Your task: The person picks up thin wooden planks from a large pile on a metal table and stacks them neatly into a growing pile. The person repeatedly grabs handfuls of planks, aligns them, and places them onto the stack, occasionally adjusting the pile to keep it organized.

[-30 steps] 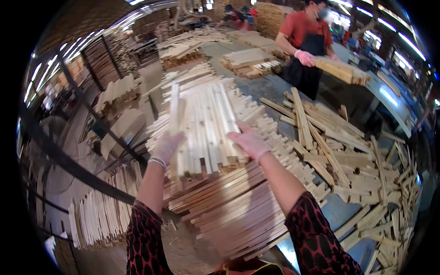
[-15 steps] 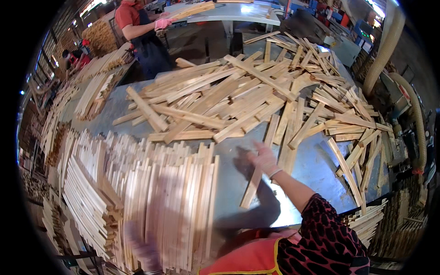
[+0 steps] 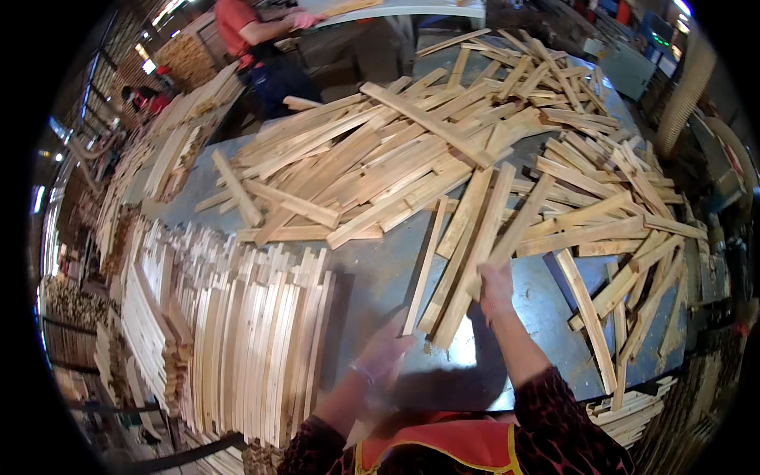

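Stacked timber (image 3: pixel 190 59) lines the workshop beyond the far left of the metal-topped worktable (image 3: pixel 360 285). Nearer, at the worktable's left side, pale wooden slats (image 3: pixel 245 348) lie side by side in a close row, their far ends uneven. Past the worktable's far left edge, a co-worker (image 3: pixel 241 32) in a red shirt and dark apron has a pink-gloved hand at a board. Loose boards (image 3: pixel 388 178) lie crisscrossed over the worktable's middle and far part. Near its front edge, the left hand (image 3: pixel 385 348), slightly blurred, has its fingers closed around the near end of a narrow slat (image 3: pixel 425 269). Just right of that, over the worktable, the right hand (image 3: pixel 496 293) touches the near end of a short board (image 3: pixel 524 218); whether its fingers grip it, I cannot tell. Beyond the worktable's right side hangs a ribbed hose (image 3: pixel 687 99).
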### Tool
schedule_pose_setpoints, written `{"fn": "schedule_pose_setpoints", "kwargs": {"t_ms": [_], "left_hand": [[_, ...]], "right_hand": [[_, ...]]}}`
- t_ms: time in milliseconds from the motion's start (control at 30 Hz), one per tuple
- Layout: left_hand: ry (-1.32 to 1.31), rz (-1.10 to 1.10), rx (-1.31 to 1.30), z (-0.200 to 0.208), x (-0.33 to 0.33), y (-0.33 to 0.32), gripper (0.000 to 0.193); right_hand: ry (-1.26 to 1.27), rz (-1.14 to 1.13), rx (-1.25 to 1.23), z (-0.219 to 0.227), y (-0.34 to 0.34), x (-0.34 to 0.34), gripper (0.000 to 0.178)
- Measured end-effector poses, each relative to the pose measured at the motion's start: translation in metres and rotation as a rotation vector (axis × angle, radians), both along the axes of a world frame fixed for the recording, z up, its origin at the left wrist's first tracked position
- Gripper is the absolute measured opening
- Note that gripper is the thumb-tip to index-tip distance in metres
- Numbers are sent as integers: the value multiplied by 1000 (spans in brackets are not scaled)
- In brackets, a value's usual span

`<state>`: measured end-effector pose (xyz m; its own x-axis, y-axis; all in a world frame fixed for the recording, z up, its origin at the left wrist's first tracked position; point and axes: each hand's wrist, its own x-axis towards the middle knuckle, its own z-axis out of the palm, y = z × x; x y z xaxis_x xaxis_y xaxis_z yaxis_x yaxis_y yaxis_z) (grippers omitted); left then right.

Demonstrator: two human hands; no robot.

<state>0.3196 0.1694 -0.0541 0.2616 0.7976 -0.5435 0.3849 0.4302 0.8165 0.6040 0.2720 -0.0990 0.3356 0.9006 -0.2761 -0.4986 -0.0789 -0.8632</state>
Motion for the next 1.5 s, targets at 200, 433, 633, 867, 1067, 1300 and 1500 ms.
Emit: {"fn": "schedule_pose_setpoints", "kwargs": {"t_ms": [200,433,633,867,1067,1300,1500], "left_hand": [[-948,426,-367,31,-4,-91,79],[-295,462,-78,-20,-54,-153,91],[-32,375,114,-36,-94,-180,76],[267,325,-84,-10,-129,-188,58],[981,76,124,15,-129,-162,63],[1372,35,453,31,-129,-142,57],[1411,-34,417,19,-168,-139,51]], "right_hand": [[169,550,-309,17,-183,-62,63],[-579,1583,-294,47,-200,-131,64],[-343,1070,-402,2,-169,-183,65],[-702,1163,-147,-22,-184,-213,64],[-985,1263,-168,27,-189,-253,60],[-1146,1201,689,43,-75,-185,42],[-1972,1268,576,59,31,-83,49]]}}
